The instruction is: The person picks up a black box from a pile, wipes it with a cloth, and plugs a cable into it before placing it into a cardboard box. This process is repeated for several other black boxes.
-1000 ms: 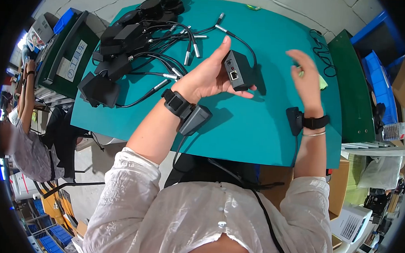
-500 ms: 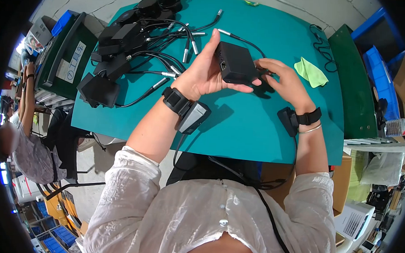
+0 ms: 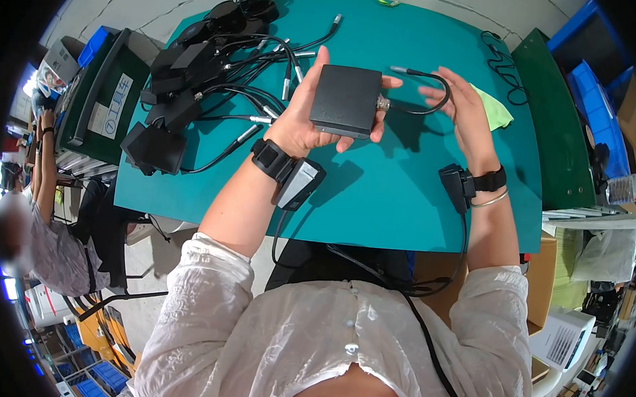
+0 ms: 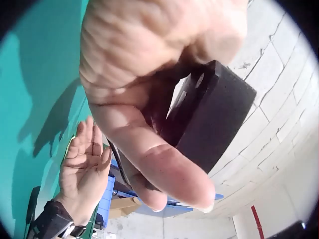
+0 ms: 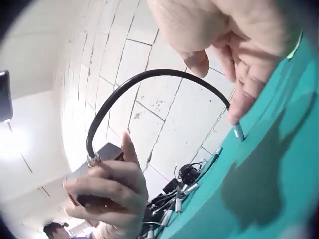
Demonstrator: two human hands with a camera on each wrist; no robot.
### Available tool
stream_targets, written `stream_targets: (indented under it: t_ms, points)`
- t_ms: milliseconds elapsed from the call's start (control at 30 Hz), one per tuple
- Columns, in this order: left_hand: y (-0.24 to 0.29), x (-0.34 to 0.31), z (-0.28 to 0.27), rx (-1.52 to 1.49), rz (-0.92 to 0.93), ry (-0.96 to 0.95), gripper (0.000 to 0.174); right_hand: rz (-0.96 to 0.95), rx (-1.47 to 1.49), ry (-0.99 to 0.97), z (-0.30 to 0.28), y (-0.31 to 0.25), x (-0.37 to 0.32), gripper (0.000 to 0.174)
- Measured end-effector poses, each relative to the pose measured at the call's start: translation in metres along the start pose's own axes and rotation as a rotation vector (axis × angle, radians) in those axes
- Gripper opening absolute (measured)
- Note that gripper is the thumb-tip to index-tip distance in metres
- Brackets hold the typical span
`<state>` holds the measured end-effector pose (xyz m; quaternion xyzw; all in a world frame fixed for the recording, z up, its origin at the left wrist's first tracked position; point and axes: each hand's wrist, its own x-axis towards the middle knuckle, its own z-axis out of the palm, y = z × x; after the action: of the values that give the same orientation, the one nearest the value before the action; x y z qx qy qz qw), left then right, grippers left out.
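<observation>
A flat black box lies across the palm of my left hand, broad face up. My left fingers grip it from underneath, their tips showing past its right and front edges. In the left wrist view those fingers curl round the box. From a metal socket on its right side a short black cable bends back in a loop. My right hand is beside that loop, its fingers loosely extended. In the right wrist view, one right fingertip overlaps the cable just above its silver plug.
Several black boxes with cables and silver plugs are heaped at the table's left. A green cloth lies behind my right hand, and a thin coiled cable at the far right. Green cabinets flank the teal table.
My left hand has turned the box so its broad face is up and its cable points right. My right hand has moved inward from the right, to the cable.
</observation>
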<state>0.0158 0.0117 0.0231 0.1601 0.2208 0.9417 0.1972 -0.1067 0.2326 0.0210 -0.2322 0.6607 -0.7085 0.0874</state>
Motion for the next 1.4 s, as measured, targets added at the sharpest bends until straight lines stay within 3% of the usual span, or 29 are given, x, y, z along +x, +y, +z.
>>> stream_targets:
  t_ms: [67,100,167,200,267,300,367,467,533,600,667,733,933,1033,1400]
  points:
    - [0.0,0.0,-0.001,0.006,-0.012,-0.003,0.103,0.404,0.086,-0.105,-0.002,-0.009,-0.003,0.04]
    - [0.0,0.0,-0.002,0.011,-0.023,-0.006,0.103,0.404,0.087,-0.103,-0.006,-0.008,-0.001,0.04]
    - [0.0,-0.001,-0.001,-0.011,-0.041,-0.006,0.104,0.593,0.342,-0.378,-0.016,-0.004,0.004,0.043]
    - [0.0,-0.001,0.0,-0.032,-0.055,-0.007,0.105,0.593,0.342,-0.377,-0.018,-0.005,0.004,0.043]
    - [0.0,-0.002,0.0,-0.047,-0.064,-0.002,0.106,0.551,0.641,-0.52,-0.02,-0.007,0.005,0.04]
    - [0.0,-0.002,0.0,-0.063,-0.072,0.004,0.106,0.553,0.643,-0.519,-0.019,-0.009,0.004,0.04]
    - [0.001,-0.003,-0.003,-0.045,-0.069,-0.001,0.105,0.411,0.704,-0.228,-0.016,-0.012,0.003,0.032]
    - [0.005,-0.003,-0.005,-0.024,-0.02,0.037,0.103,0.287,0.938,-0.116,-0.032,-0.01,0.006,0.022]
    - [0.008,-0.002,-0.008,-0.02,0.021,0.077,0.102,0.188,1.033,-0.141,-0.043,-0.008,0.01,0.016]
    - [0.012,-0.004,-0.02,-0.014,0.185,0.088,0.092,0.002,1.115,-0.099,-0.053,-0.007,0.015,0.015]
    - [0.015,-0.008,-0.029,0.024,0.266,0.105,0.084,-0.068,1.1,-0.111,-0.061,-0.005,0.016,0.018]
    - [0.015,-0.011,-0.023,0.098,0.344,0.239,0.083,-0.199,0.827,0.031,-0.049,-0.011,0.015,0.019]
    - [0.018,-0.018,-0.036,0.082,0.438,0.299,0.086,-0.364,0.471,-0.032,-0.027,-0.019,0.005,0.019]
    - [0.017,-0.015,-0.023,0.037,0.467,0.564,0.09,-0.384,0.32,-0.026,-0.022,-0.023,0.0,0.019]
    - [0.019,-0.016,-0.033,0.117,0.477,0.596,0.088,-0.475,0.075,-0.123,-0.009,-0.035,-0.016,0.009]
